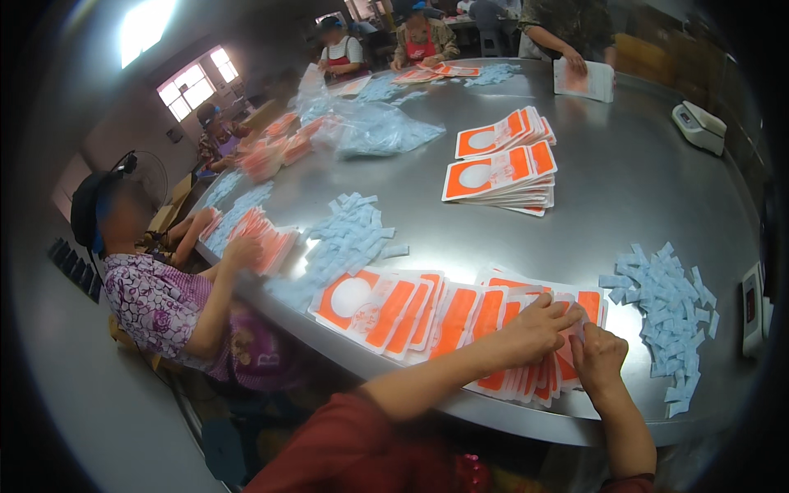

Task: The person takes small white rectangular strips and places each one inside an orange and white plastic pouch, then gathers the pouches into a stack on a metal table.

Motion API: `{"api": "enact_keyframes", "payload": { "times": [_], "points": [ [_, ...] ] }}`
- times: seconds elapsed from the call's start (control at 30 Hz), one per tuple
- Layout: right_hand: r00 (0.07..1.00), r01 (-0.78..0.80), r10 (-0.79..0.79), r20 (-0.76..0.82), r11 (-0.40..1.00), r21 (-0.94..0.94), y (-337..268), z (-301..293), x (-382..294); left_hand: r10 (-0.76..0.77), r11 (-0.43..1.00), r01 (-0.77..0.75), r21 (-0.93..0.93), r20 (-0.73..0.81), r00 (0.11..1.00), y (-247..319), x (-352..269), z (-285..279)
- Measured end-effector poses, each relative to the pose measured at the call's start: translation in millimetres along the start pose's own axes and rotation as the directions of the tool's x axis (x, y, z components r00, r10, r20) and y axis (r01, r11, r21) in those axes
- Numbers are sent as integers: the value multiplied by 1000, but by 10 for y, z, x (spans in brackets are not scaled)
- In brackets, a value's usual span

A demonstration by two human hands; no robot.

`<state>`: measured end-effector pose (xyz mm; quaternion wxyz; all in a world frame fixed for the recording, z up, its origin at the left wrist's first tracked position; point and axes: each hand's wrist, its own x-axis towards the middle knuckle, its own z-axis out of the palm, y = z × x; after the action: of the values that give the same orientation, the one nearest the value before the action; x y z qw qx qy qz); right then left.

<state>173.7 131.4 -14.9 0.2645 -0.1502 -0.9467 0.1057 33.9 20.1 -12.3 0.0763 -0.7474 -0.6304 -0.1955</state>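
Note:
A fanned row of orange-and-white printed plastic pouches [453, 317] lies along the near edge of the metal table. Over its right end, my left hand [542, 326] pinches the top of one pouch. Close beside it, my right hand [601, 357] has its fingers curled at the same pouch's opening, with a pale sachet partly visible between the fingers. To the right of my hands lies a heap of small light-blue sachets [669, 314]. Another sachet heap [351, 237] sits beyond the left end of the row.
Two stacks of pouches [499, 175] stand mid-table, near a clear plastic bag [382, 129] of sachets. White scales [699, 127] [753, 308] sit at the right rim. A co-worker [160, 296] handles pouches close on the left; other people work around the far side.

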Motion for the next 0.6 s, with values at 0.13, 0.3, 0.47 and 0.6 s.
{"api": "enact_keyframes", "payload": {
  "times": [0.13, 0.3, 0.47, 0.6],
  "points": [
    [999, 29, -24, -40, 992, 122, 49, 75, -44, 18, 1000, -17, -20, 35, 999, 34, 58, 7],
    [973, -179, 222, -67, 903, 390, 219, -80, 63, -9, 1000, 9, -2, 27, 1000, 2, -21, -58],
    [780, -624, 320, 538, 325, 711, 233, 32, 63, 52, 998, -56, -30, -104, 993, -59, 3, 87],
    [821, -551, 178, 543, -4, 835, 371, 226, -30, 37, 998, -42, -39, -135, 990, 18, -38, -144]
  ]
}}
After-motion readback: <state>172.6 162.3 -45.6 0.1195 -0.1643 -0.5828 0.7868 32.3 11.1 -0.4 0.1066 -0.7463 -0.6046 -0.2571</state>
